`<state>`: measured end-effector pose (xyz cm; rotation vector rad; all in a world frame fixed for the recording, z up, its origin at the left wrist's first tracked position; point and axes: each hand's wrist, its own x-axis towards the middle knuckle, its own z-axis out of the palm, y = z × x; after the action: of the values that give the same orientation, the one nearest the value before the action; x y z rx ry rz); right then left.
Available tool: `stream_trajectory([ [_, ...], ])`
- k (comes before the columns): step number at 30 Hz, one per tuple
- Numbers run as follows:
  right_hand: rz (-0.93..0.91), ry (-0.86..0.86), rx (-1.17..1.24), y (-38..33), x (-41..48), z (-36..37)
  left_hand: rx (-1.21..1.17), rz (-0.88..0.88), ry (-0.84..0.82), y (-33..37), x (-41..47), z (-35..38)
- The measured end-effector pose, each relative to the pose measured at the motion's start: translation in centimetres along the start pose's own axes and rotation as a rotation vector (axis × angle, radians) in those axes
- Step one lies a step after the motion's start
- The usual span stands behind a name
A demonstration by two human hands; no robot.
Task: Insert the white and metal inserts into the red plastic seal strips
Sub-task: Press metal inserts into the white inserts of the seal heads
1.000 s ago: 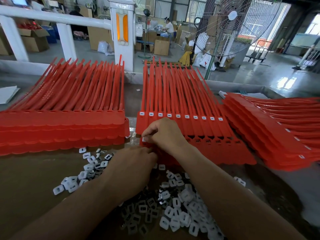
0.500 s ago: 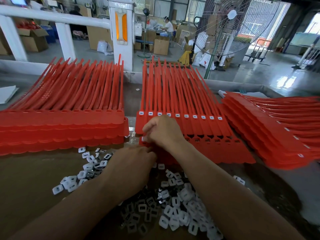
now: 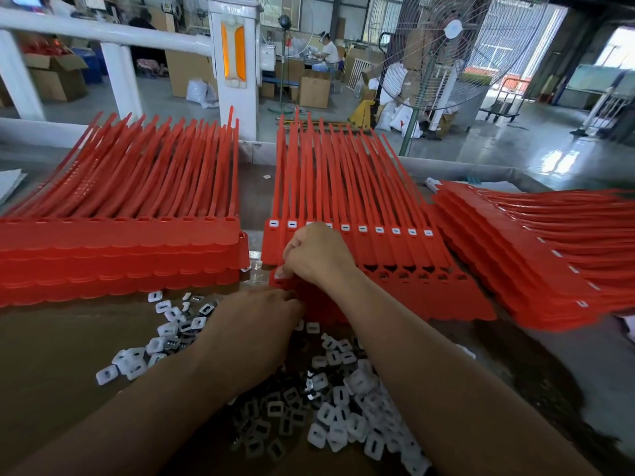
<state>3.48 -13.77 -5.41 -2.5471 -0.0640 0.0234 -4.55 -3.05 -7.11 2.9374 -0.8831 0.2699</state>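
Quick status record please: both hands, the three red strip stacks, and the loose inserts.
middle stack: white inserts seated along its top row
left hand: at middle stack's near edge; fingers hidden
right hand: fingers curled at its front-left corner; contents hidden
left stack: untouched by either hand
right stack: fanned, some white inserts visible
loose inserts: heaped in front of the stacks

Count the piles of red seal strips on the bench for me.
3. The left pile sits far left, the middle pile straight ahead, the right pile at the far right edge. Others may lie outside the view.
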Motion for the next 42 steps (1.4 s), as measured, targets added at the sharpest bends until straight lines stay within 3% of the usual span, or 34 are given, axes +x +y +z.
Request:
stream_trajectory([
  [7, -0.12, -0.221, 0.135, 0.3, -2.0, -2.3, -0.003, 0.002, -0.009, -0.2, 0.1, 0.0],
  [13, -0.282, -0.175, 0.098, 2.3, -5.2, -5.5, 0.007, -0.005, 0.002, 0.0, 0.2, -0.2],
  [21, -0.2, -0.316, 0.082, 6.7, -9.5, -7.9, 0.007, -0.014, 0.015, 0.2, 0.3, 0.0],
  [34, -0.199, -0.514, -0.025, 7.0, -10.5, -8.6, 0.004, -0.043, -0.002, 0.2, 0.3, -0.1],
  [42, -0.235, -0.478, -0.053, 6.7, -10.8, -8.0, 0.001, -0.047, -0.019, 0.2, 0.1, -0.1],
])
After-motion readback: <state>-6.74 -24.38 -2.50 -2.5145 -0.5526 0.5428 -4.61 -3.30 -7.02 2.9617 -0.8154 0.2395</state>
